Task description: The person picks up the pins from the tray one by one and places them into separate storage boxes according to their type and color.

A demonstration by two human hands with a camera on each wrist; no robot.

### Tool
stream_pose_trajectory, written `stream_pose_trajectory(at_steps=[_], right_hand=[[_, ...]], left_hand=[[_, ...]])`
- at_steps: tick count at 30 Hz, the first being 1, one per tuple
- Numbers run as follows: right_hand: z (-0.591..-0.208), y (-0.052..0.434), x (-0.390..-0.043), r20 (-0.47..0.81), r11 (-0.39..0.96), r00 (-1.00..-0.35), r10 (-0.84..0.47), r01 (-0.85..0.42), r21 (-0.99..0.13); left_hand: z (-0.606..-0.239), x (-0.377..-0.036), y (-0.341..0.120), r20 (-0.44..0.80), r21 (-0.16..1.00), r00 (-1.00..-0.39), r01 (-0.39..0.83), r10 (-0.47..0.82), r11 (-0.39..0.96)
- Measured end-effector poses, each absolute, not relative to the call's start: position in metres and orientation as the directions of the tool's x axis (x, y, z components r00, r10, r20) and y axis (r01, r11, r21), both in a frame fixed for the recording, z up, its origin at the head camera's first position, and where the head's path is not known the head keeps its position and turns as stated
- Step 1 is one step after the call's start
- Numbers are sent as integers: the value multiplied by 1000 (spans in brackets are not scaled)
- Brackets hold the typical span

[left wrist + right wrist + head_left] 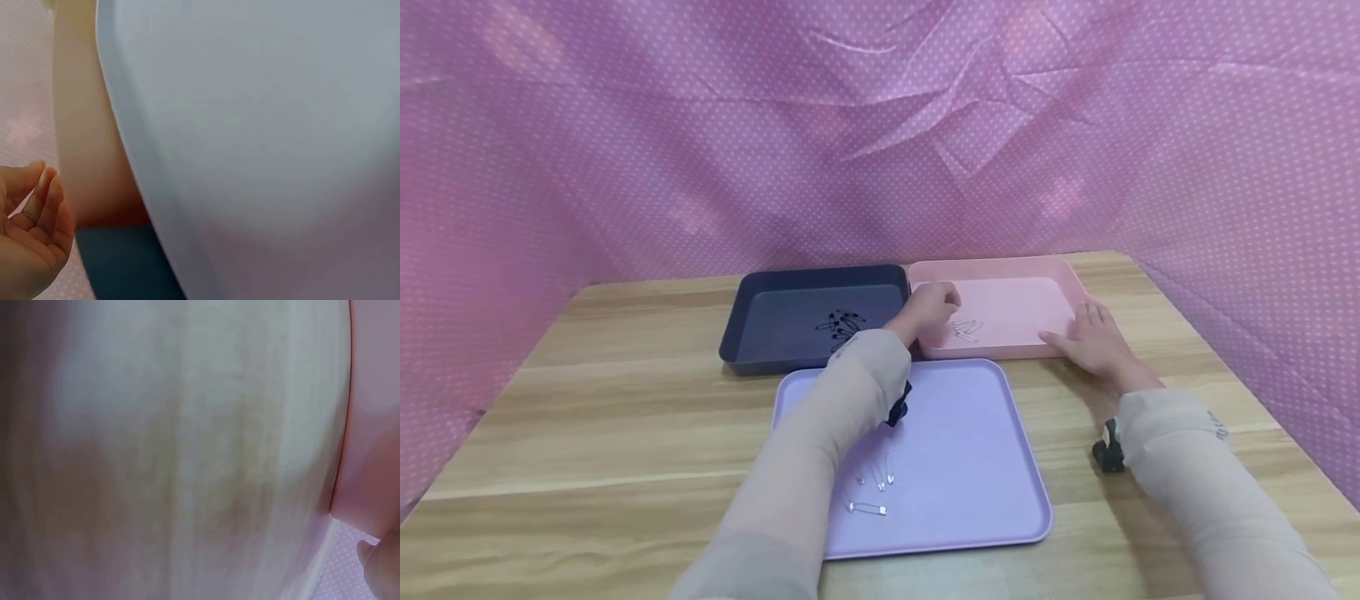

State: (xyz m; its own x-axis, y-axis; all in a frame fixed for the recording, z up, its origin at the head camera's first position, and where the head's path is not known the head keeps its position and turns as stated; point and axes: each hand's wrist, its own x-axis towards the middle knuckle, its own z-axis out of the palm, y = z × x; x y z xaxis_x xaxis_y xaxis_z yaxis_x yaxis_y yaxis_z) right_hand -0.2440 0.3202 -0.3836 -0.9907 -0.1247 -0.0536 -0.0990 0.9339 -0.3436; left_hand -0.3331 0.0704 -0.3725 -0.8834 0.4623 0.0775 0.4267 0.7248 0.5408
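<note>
My left hand (931, 305) is above the left side of the pink tray (1015, 268), fingers curled. In the left wrist view, that hand's (31, 231) thumb and index fingertips come together; I see no pin between them, and a pin that small could be hidden. Just under it, a few silver safety pins (966, 331) lie in the pink tray. My right hand (1097, 340) rests on that tray's front right corner with fingers extended; only part of it shows in the right wrist view. Several silver safety pins (869, 508) lie on the lilac tray (970, 467) beneath my left forearm.
A dark grey tray (775, 321) stands left of the pink one, with several black safety pins (844, 323) inside. All the trays sit close together on a wooden table (587, 433). Pink dotted cloth (850, 150) hangs behind and at both sides.
</note>
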Motion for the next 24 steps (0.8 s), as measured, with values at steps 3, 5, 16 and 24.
stream_pose_trajectory(at_steps=[3,5,16,24], right_hand=[[-383,321,-244,-50,935,-991,-126,-102,-338],[-383,322,-244,-49,938,-991,-127,-104,-332],[-382,322,-241,-50,940,-988,-146,-123,-320],[-382,322,-240,-47,939,-987,-157,-134,-317]], left_hand=[[-381,-342,66,101,537,-870,457,483,710],[-368,-327,62,91,538,-871,450,482,713],[-327,-273,36,31,611,-871,405,490,681],[-320,-255,20,-18,668,-875,349,483,657]])
